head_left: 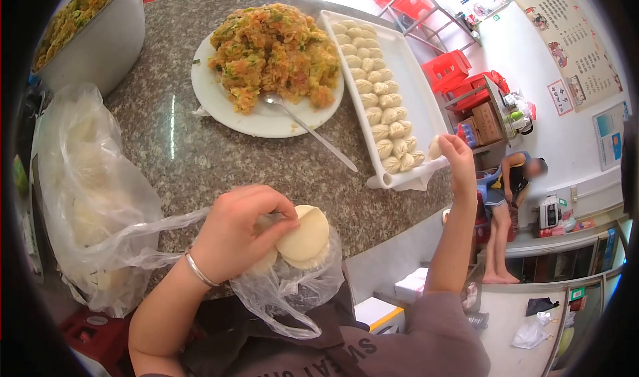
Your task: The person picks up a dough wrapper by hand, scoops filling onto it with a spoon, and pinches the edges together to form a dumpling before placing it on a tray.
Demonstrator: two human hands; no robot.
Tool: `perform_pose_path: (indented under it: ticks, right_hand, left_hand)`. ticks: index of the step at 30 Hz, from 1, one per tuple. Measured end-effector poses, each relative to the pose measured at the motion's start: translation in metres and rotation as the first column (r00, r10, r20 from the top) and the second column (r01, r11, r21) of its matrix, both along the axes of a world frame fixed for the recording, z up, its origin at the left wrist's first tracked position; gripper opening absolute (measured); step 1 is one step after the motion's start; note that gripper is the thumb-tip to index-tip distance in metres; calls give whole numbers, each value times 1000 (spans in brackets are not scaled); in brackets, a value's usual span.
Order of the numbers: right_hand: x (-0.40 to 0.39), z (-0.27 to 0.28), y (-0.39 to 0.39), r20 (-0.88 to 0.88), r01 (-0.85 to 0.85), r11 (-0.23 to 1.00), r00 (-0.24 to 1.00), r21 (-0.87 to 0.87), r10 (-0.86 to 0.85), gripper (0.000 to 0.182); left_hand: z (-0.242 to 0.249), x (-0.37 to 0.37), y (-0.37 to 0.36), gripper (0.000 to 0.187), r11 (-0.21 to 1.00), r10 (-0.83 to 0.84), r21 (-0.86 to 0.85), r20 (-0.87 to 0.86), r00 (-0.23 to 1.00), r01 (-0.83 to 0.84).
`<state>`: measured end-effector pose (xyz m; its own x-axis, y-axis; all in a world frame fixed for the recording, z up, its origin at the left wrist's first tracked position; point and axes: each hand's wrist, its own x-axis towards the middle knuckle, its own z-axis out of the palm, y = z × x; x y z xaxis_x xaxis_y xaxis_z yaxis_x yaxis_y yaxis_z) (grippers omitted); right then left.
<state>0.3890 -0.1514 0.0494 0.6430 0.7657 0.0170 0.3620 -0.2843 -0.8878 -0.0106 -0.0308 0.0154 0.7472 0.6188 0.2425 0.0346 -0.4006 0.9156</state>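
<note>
Fingers of the left hand [236, 234] pinch the top round of a small stack of dough wrappers [306, 234], thumb and forefinger closed on its near edge; the stack sits on a thin plastic bag [286, 297] at the edge of the stone counter [180, 151], directly under and just right of those fingertips. The round is flat, with no long axis to speak of, and lies tilted slightly up toward the thumb.

Out to the right, the right hand [456, 157] is raised with its fingers closed around a finished dumpling [434, 148], touching or just above the near right corner of the white tray [419, 77]. The tray's long axis runs away from those fingers toward the far side of the counter, and rows of dumplings fill its left half. The right hand is plainly the nearer one to the tray; the left is the nearer one to the wrappers.

Beyond the left fingertips, well apart, a plate of filling [266, 64] holds a spoon [309, 131] whose handle points back toward the tray's near corner.

Writing: the dark garment below shows upside-down letters that look like "SWEAT", partly cut off. A wall poster [572, 37] carries small print too fine to read.
</note>
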Motion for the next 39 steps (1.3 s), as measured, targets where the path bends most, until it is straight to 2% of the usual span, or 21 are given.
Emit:
perform_pose_path:
  ticks: [2, 3, 5, 7, 9, 11, 13, 14, 16, 17, 19, 20, 22, 24, 25, 26, 30, 33, 34, 36, 39]
  right_hand:
    - [-5, -2, -2, 172, 82, 993, 983, -88, -65, 26]
    - [-3, -4, -4, 171, 80, 993, 983, -89, -64, 26]
    - [5, -11, -9, 439, 171, 944, 898, -283, -30, 30]
    - [1, -7, -7, 461, 175, 939, 887, -296, -20, 31]
    - [-8, -2, -8, 475, 169, 934, 880, -314, 0, 33]
    - [-19, 1, -1, 673, 191, 968, 739, -161, -33, 31]
    - [-36, 6, 7, 634, 102, 994, 771, -36, -56, 28]
    - [-51, 7, 12, 586, 25, 999, 810, 37, -43, 27]
    - [-89, 13, 22, 541, -149, 989, 832, 11, 120, 27]
    - [-113, 16, 29, 520, -242, 970, 827, -14, 213, 28]
    - [-150, 13, 47, 477, -372, 926, 804, -64, 356, 33]
    - [-170, 15, 57, 474, -422, 900, 773, -114, 422, 36]
    - [-192, 7, 78, 550, -429, 872, 680, -236, 484, 40]
    - [-196, -3, 93, 500, -477, 828, 662, -295, 559, 40]
    - [-192, -12, 99, 591, -521, 813, 581, -258, 560, 34]
    - [-190, -7, 100, 598, -518, 816, 578, -258, 556, 34]
    - [-203, 26, 95, 579, -410, 866, 646, -285, 497, 25]
    - [-209, 12, 109, 601, -561, 813, 598, -159, 530, 25]
    - [-206, -1, 112, 603, -550, 821, 606, -154, 519, 25]
    - [-205, -14, 118, 595, -598, 773, 548, -213, 588, 25]
    - [-207, 3, 111, 537, -574, 781, 590, -246, 603, 26]
  left_hand:
    - [2, 1, -2, 12, 999, 2, -36, 13, 1000, -2]
    - [3, 2, -3, 14, 997, 13, -73, 39, 999, -10]
    - [3, 1, -2, 16, 993, 28, -112, 65, 998, -21]
    - [1, -1, -1, 16, 999, -28, -16, 14, 1000, 28]
    - [-3, 0, -1, 15, 998, -52, -21, 58, 997, 53]
    - [-2, -3, 1, 14, 999, -32, -22, 86, 996, 34]
    - [3, -5, 1, 14, 944, -117, -282, 199, 973, 171]
    - [3, -5, 0, 14, 953, -56, -285, 174, 983, 104]
    - [-1, -4, 2, 17, 714, 32, -665, 344, 938, 220]
    - [-2, -6, 5, 17, 737, 84, -656, 326, 942, 161]
    - [-4, -5, 8, 22, 594, 157, -766, 412, 898, 248]
    - [-6, -6, 9, 22, 603, 158, -759, 415, 896, 245]
    - [-8, -3, 12, 25, 493, 336, -852, 375, 864, 178]
    - [-13, -4, 15, 27, 470, 351, -864, 374, 859, 184]
    - [-13, -5, 16, 27, 430, 382, -882, 373, 846, 195]
    - [-13, -7, 18, 27, 389, 416, -899, 367, 832, 202]
    - [-10, -9, 19, 28, 348, 456, -908, 380, 805, 232]
    - [-5, -6, 16, 28, 296, 458, -930, 338, 822, 218]
    - [-6, -6, 16, 28, 298, 445, -929, 340, 829, 221]
    - [-9, -7, 18, 29, 224, 475, -947, 314, 822, 232]
    - [-14, -8, 20, 31, 230, 471, -950, 299, 830, 212]
